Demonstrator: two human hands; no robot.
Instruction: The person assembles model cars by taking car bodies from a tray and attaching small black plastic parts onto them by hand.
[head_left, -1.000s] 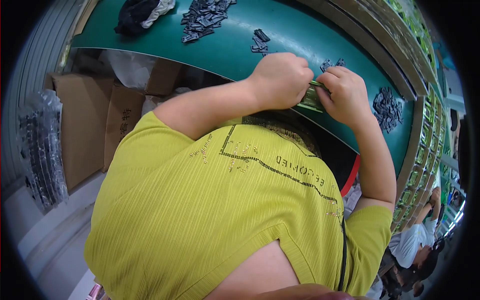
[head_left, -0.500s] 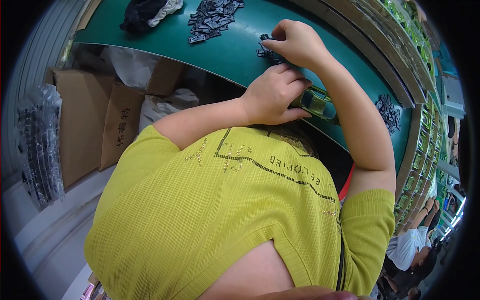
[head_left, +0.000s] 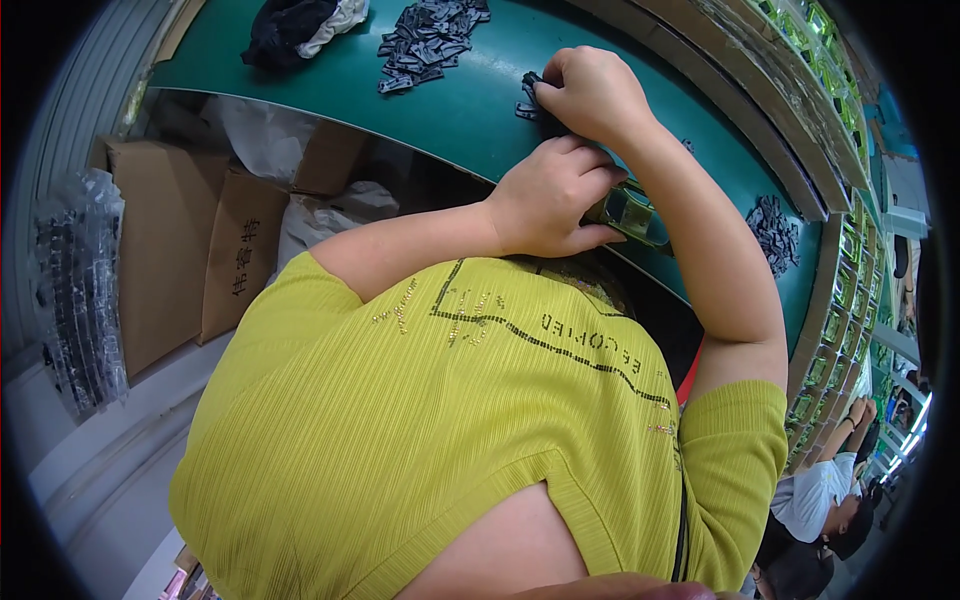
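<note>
My left hand [head_left: 555, 195] is closed round one end of a shiny green toy car body [head_left: 630, 212], thumb on the near side and fingers on the far side. The other end of the car body passes behind my right forearm. Further out over the table, my right hand [head_left: 600, 95] has thumb and forefinger pinched together at small black plastic parts [head_left: 526, 100]. What lies between those fingertips is too small and covered to make out. Some of the black parts are hidden under the hand.
On the green tabletop [head_left: 330, 105] lie a pile of black plastic parts [head_left: 425, 45], another pile [head_left: 773, 235] at the right, and a dark and white cloth [head_left: 300, 28]. Cardboard boxes [head_left: 165, 250] stand at the left. Racks of green car bodies [head_left: 835, 310] line the right; a co-worker [head_left: 820, 500] is beyond.
My right hand has shifted slightly nearer and to the right, still pinched at the black parts. The green car body has tilted a little in my left hand.
</note>
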